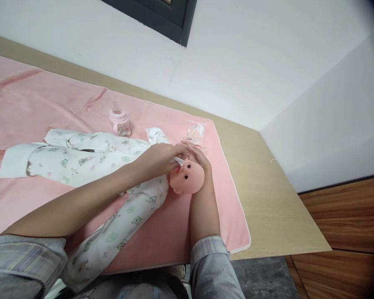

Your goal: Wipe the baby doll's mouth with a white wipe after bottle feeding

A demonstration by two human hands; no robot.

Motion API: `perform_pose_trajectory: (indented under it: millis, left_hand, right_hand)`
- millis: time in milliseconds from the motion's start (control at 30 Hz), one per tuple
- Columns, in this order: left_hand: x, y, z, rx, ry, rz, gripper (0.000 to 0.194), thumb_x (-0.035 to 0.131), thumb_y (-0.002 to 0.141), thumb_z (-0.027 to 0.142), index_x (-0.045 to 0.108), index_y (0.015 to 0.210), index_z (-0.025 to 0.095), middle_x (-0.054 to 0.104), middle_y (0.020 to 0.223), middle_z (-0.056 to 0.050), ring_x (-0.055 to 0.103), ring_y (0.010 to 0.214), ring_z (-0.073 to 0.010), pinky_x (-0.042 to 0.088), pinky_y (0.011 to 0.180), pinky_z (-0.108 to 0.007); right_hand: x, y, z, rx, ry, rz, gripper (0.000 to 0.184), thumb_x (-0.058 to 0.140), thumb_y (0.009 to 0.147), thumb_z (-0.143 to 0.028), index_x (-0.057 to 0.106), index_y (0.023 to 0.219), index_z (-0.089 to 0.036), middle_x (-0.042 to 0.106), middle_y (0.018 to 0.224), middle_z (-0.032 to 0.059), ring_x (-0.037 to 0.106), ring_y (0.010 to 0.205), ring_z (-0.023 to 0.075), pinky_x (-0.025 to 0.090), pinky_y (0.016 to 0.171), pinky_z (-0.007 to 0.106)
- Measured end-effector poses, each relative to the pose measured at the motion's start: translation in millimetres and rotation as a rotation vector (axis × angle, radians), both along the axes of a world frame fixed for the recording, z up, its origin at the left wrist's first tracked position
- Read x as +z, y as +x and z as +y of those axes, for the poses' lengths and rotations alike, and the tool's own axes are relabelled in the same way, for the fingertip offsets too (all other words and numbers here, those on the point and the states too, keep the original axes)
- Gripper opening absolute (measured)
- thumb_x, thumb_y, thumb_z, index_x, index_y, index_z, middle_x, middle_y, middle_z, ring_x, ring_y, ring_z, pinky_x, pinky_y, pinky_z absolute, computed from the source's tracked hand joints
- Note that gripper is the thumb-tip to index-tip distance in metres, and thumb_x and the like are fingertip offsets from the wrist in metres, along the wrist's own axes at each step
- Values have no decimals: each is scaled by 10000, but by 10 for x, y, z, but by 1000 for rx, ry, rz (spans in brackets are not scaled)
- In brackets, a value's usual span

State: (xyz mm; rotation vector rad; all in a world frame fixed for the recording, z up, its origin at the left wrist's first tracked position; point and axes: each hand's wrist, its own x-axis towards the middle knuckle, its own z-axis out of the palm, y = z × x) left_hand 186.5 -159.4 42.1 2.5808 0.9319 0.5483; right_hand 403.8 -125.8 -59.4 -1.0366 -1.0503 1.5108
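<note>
A baby doll (pixel 191 178) lies on its back on a pink blanket (pixel 233 224), dressed in a white printed romper (pixel 93 155). Its bare head points to the right. My left hand (pixel 163 160) is closed, pinching a white wipe (pixel 178 160) against the doll's face near the nose and mouth. My right hand (pixel 198 155) curves around the far side of the doll's head, its fingertips close to my left fingers. Part of the doll's face and neck is hidden by my left hand.
A pink baby bottle (pixel 120 122) stands on the blanket beyond the doll's body. Just past my right hand lies a clear plastic packet (pixel 195 135). The wooden tabletop (pixel 262 195) shows around the blanket, with a white wall (pixel 230 62) behind and a wooden cabinet (pixel 352 211) at right.
</note>
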Motion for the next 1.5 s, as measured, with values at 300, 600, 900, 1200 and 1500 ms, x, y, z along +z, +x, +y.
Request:
perform_pose_trajectory:
  millis: [300, 600, 900, 1200, 1500]
  left_hand:
    - [108, -93, 104, 61, -29, 1, 236, 564, 860, 175, 681, 1059, 223, 753, 1009, 10, 697, 897, -242, 452, 750, -282]
    - [174, -221, 252, 184, -15, -53, 266, 529, 939, 245, 641, 1179, 225, 752, 1022, -15, 697, 953, -271, 455, 789, -303]
    - [106, -236, 349, 185, -72, -95, 340, 506, 940, 239, 577, 1272, 224, 749, 1053, -30, 683, 1014, -279, 463, 815, -318]
    - [74, -226, 363, 129, -130, -175, 328, 487, 950, 279, 580, 1255, 202, 756, 1031, -38, 684, 938, -255, 450, 799, -310]
    - [77, -225, 378, 78, -138, -202, 359, 427, 949, 339, 571, 1240, 186, 721, 822, -14, 630, 745, -223, 405, 688, -285]
  right_hand:
    - [5, 60, 41, 79, 35, 73, 456, 750, 751, -532, 669, 1102, -254, 686, 1280, 60, 633, 1229, 262, 476, 1121, 465]
    - [455, 201, -89, 219, 230, -119, 361, 733, 786, -588, 749, 924, -255, 570, 1460, 34, 580, 1298, 253, 418, 1158, 468]
    - [1075, -36, -324, 206, 334, -601, 235, 698, 854, -371, 751, 1070, -297, 688, 1241, 10, 579, 1258, 227, 418, 1146, 456]
    - [1122, -370, -313, 16, 398, -762, 90, 711, 804, -289, 664, 849, -227, 693, 981, 12, 642, 1012, 204, 460, 1068, 463]
    - [1085, -426, -260, -42, 444, -745, 62, 699, 776, -208, 651, 812, -219, 687, 925, 9, 649, 962, 187, 484, 1043, 436]
